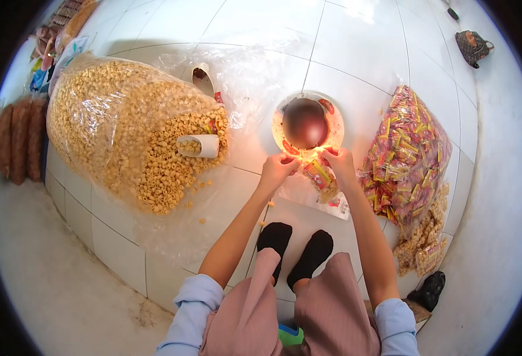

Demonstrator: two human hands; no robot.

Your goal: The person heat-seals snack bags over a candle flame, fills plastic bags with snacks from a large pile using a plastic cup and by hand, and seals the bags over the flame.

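Note:
My left hand (279, 170) and my right hand (339, 164) pinch the top edge of a small clear snack packet (318, 175) between them. A red and yellow sachet shows inside the packet along with pale snack pieces. A bright orange flame or glow (317, 149) lies just beyond my fingertips, at the near rim of a round pale dish (279, 126). Inside the dish is a dark red round thing (314, 127), partly blurred. Under the packet, a printed plastic sheet (336, 206) lies on the tiles.
To the left, a huge clear bag of ring-shaped snacks (106, 118) spills open, with a white scoop (204, 146) on the pile. Another white scoop (203, 79) lies behind. At right sit a bag of sachets (406, 151), filled packets (427, 237) and a black bag (430, 291).

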